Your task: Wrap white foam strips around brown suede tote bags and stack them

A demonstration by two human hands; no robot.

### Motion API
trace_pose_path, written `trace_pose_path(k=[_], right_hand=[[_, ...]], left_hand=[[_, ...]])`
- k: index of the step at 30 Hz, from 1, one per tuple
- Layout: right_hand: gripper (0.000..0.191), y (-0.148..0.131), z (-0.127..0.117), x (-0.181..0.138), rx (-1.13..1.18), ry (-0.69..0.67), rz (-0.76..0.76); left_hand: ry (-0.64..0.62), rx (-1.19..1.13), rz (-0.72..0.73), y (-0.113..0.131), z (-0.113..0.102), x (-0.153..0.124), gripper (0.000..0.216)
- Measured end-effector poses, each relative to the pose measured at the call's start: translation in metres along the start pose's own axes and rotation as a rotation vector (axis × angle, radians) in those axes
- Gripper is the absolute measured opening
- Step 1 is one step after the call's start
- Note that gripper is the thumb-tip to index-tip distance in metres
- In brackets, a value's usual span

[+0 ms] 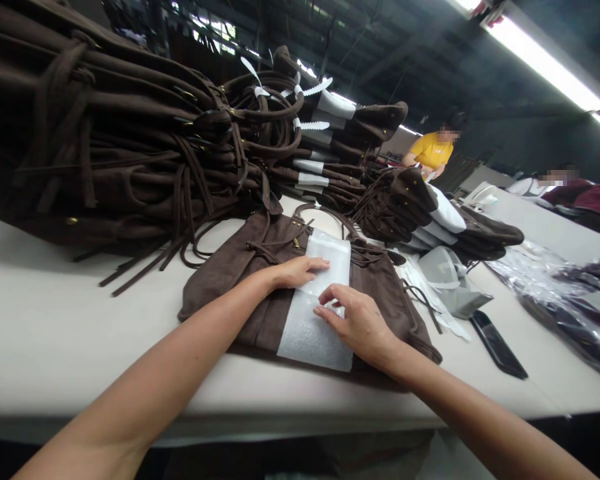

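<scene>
A dark brown handbag lies flat in front of me, its rounded handle pointing away. Down its middle runs a white foam sheet, with an overlapping upper fold or piece. Resting on the upper part of this sheet, my left hand is open, its fingers stretched to the right. My right hand hovers at or just over the sheet's right side, fingers curved and thumb apart from the index finger. Something shiny and clear shows by its fingertips, too small to make out.
Stacked brown bags rise at the left, and more wrapped bags lie behind. To the right are a clear tape dispenser, a black phone-like object and plastic-covered goods. A person in yellow stands farther back.
</scene>
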State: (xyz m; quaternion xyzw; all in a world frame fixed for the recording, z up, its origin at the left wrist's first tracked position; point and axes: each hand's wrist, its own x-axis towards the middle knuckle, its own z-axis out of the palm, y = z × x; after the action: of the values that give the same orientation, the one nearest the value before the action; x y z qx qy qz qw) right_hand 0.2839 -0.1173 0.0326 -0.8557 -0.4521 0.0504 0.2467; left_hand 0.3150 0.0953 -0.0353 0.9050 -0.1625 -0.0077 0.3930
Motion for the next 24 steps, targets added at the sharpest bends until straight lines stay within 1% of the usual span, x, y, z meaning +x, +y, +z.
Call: trace_pose_path(k=[1,3,5,7,12,15,18,20,22,24], right_hand=[[0.019,0.004,0.002,-0.001,-0.058,0.002,-0.084],[0.039,0.014,0.009,-0.003,-0.122,-0.1,-0.195],[0.048,0.021,0.016,-0.002,-0.171,-0.212,-0.224],[0.053,0.025,0.021,0.0,-0.214,-0.252,-0.206],[0.064,0.025,0.02,0.009,-0.219,-0.26,-0.114],[0.068,0.02,0.015,0.007,-0.167,-0.284,-0.083],[0.074,0.012,0.013,-0.009,-0.114,-0.3,-0.1],[0.076,0.007,0.015,-0.025,-0.097,-0.286,-0.12],[0.078,0.004,0.019,-0.041,-0.093,-0.246,-0.134],[0.08,0.001,0.026,-0.057,-0.091,-0.168,-0.15]], left_hand=[[-0.001,0.001,-0.001,0.001,-0.001,0.0,0.057],[-0.004,0.006,-0.002,0.002,-0.002,-0.001,0.058],[-0.009,0.015,0.001,0.003,-0.003,-0.002,0.058],[-0.019,0.028,0.005,0.003,-0.004,-0.001,0.057],[-0.044,0.084,0.005,-0.003,-0.006,0.002,0.062],[-0.046,0.156,0.0,-0.001,-0.005,0.002,0.064],[-0.043,0.266,-0.02,0.005,-0.001,0.0,0.061],[-0.046,0.32,-0.046,0.011,0.003,-0.003,0.061],[-0.048,0.354,-0.07,0.017,0.007,-0.006,0.059],[-0.045,0.388,-0.082,0.021,0.011,-0.01,0.058]])
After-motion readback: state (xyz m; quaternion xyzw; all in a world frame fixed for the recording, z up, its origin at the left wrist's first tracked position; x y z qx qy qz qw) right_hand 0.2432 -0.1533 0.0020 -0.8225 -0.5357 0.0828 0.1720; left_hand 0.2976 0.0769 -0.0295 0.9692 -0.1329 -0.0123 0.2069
